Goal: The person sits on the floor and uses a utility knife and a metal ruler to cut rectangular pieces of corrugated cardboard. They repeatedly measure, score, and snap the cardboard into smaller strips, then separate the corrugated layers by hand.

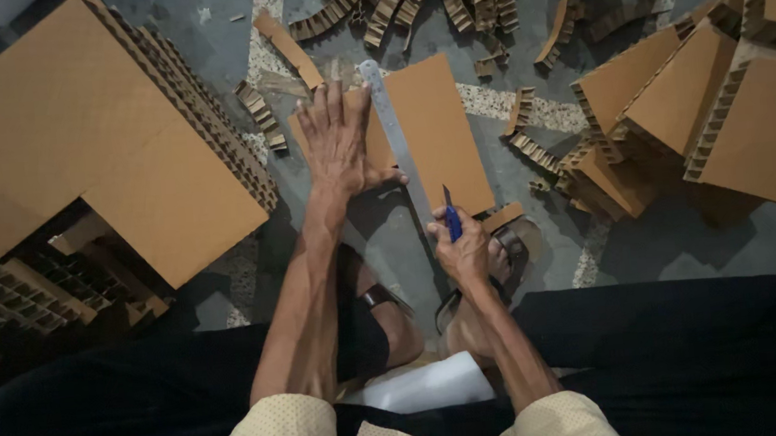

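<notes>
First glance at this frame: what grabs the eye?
Centre frame, the left hand presses flat on a cardboard sheet and a metal ruler lying on the floor, while the right hand grips a blue-handled cutter at the ruler's near end. Around them lie thick honeycomb cardboard slabs, a big stack at left and several at right, with cut strips scattered along the top.
</notes>
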